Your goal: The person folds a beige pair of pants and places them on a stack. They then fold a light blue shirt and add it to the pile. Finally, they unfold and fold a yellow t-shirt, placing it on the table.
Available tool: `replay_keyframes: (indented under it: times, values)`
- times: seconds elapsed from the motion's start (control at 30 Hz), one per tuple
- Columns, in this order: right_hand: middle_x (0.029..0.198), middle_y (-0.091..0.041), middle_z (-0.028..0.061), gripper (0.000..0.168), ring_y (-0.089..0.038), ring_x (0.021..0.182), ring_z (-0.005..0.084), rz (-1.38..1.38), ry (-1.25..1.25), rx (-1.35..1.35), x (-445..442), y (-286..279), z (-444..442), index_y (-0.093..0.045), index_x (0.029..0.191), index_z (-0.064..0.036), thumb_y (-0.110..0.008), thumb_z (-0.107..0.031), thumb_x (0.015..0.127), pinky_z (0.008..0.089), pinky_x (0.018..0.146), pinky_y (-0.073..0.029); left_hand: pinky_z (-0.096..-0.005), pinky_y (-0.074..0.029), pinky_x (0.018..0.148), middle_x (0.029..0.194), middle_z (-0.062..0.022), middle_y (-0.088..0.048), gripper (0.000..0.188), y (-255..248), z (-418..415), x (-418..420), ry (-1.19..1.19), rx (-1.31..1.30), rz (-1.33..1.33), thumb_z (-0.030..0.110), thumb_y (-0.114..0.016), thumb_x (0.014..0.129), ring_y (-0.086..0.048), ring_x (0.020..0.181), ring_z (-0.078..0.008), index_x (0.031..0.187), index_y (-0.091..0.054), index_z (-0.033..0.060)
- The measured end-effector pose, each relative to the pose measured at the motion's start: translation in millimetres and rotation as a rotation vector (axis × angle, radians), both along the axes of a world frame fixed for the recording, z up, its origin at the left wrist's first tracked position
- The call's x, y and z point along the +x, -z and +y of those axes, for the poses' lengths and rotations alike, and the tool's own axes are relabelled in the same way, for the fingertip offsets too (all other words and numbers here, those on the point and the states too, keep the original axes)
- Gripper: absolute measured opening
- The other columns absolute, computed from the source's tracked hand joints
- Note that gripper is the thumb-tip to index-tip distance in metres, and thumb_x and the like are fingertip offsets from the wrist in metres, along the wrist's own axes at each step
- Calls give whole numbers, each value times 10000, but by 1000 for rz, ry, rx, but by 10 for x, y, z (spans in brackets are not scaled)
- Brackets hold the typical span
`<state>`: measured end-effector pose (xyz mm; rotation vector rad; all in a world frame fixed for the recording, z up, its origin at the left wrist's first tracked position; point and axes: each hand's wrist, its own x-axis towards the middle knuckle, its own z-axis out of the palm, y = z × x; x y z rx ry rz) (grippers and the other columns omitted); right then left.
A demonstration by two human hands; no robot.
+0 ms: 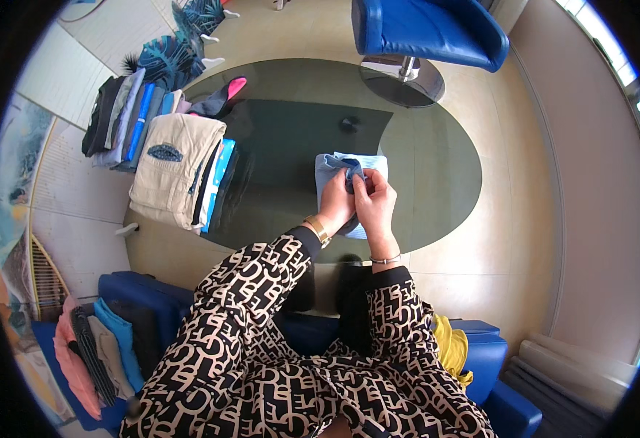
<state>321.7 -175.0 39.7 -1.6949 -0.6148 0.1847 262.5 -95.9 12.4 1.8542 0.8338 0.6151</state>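
A light blue, finely striped folded garment (pixel 321 183), apparently a shirt, lies on the dark oval glass table (pixel 429 180) in front of me. My left hand (pixel 335 201) pinches its bunched collar-like part (pixel 353 171), where a darker blue inner side shows. From the other side, the thumb and fingers of my right hand (pixel 377 201) grip the same cloth. The two hands meet over the middle of the garment and hide much of it. Something dark, partly covered by my left hand, shows below the wrists.
Left on the table are a folded pile topped by beige trousers (pixel 175 169), a row of folded clothes (pixel 128 120) and a grey-and-pink cap-like item (pixel 219 98). A blue swivel chair (pixel 435 27) stands beyond. More clothes (pixel 95 350) and a yellow cloth (pixel 451 347) rest beside me.
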Motion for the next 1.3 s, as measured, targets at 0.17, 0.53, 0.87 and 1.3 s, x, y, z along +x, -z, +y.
replay_keyframes:
  times: [0.17,0.53,0.87,1.3]
  values:
    - [722,-670,70,145,-585,615,120,-167,120,61,32,-116,-60,-719,971,-1,-743,-97,865,267,595,-490,-288,-513,776,986,-21,-689,210,-153,-45,33,72,-290,-164,64,-696,891,-627,901,-121,1092,-642,36]
    - [768,-645,135,68,-646,698,329,-307,-30,1,-45,-218,-49,-703,865,-39,-714,-90,821,399,648,-525,-348,-521,827,1064,-174,-696,157,50,-83,-35,252,42,-169,67,-623,908,-669,986,-235,1054,-613,10]
    - [741,-634,139,69,-631,671,319,-240,-32,8,-35,-229,-47,-708,873,-26,-721,-78,828,397,632,-510,-363,-535,773,877,-130,-687,190,-193,123,-340,404,35,-162,-8,-604,851,-686,842,-306,1032,-662,-8]
    - [699,-607,127,83,-607,607,259,-172,8,56,-4,-241,-21,-722,897,-26,-737,-71,829,363,567,-478,-366,-511,826,904,-34,-674,161,-189,733,-126,252,345,-67,18,-776,714,-596,916,-261,854,-709,61]
